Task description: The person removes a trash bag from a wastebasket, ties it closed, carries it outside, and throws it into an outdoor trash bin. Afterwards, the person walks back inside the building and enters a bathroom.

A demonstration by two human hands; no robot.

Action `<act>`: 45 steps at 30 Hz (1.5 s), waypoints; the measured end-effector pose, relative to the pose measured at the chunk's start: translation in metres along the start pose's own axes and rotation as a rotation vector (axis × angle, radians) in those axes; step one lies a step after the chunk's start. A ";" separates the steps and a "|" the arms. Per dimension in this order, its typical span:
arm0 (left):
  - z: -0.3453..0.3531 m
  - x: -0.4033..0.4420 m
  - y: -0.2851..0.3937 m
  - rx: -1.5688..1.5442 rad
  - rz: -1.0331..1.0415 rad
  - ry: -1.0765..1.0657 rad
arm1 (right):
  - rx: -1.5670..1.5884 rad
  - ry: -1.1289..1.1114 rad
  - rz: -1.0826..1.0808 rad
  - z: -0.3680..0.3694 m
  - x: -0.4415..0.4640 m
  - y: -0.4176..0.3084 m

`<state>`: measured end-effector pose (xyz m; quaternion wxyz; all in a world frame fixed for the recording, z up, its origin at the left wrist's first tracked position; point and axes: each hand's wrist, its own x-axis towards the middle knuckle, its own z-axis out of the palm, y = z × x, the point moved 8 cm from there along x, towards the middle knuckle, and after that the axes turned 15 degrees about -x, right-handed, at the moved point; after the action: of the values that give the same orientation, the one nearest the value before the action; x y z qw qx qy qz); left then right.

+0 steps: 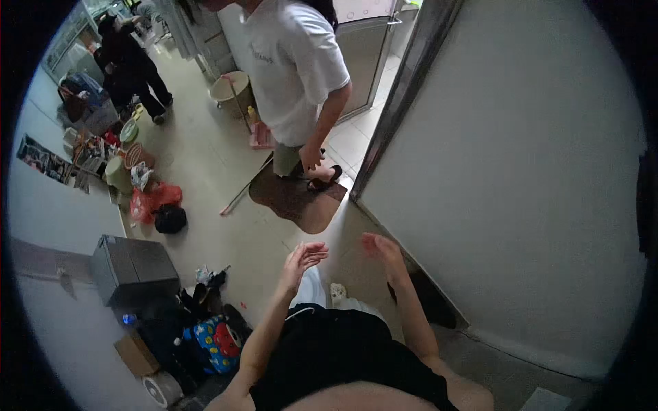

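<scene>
Both of my hands are raised in front of my waist, apart from each other, over the tiled floor. My left hand (pixel 306 262) has its fingers stretched out towards the right, with nothing in it. My right hand (pixel 381 248) is slightly blurred, its fingers extended to the left, and it holds nothing either. Beyond them a brown mat (pixel 298 204) lies at the doorway. A person in a white T-shirt (pixel 295 61) stands on it, one arm hanging down. Below my hands show black clothing (pixel 343 349) and a light shoe (pixel 338 293).
A stick (pixel 245 186) lies beside the mat. Along the left wall are a grey cabinet (pixel 133 267), a black bag (pixel 170 218), a red bag (pixel 154 200) and a colourful bag (pixel 218 344). Another person in black (pixel 133 65) is farther back. A white wall (pixel 521 171) stands right.
</scene>
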<state>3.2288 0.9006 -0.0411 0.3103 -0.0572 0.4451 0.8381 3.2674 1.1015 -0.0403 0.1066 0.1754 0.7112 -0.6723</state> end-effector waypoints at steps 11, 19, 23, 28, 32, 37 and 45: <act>-0.034 0.168 0.134 0.316 -0.018 -0.038 | 0.088 -0.031 -0.039 0.056 0.168 -0.073; -0.044 0.271 0.148 0.466 -0.071 -0.080 | 0.083 0.005 -0.009 0.019 0.258 -0.074; -0.043 0.357 0.179 0.377 -0.047 -0.083 | 0.073 0.018 0.041 -0.034 0.327 -0.091; -0.039 0.431 0.250 0.531 0.160 0.134 | 0.013 -0.032 0.057 -0.063 0.385 -0.127; -0.037 0.510 0.263 0.608 0.222 0.124 | -0.145 0.052 0.042 -0.087 0.433 -0.137; -0.019 0.648 0.243 0.822 0.105 0.127 | -0.250 0.238 0.066 -0.116 0.487 -0.141; 0.075 0.836 0.195 1.053 0.036 -0.427 | -0.036 0.582 0.217 -0.182 0.571 -0.104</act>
<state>2.4614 1.2712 -0.1686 0.3655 0.2835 0.7313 0.5012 2.7186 1.3393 -0.1529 -0.0270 0.4335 0.7007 -0.5659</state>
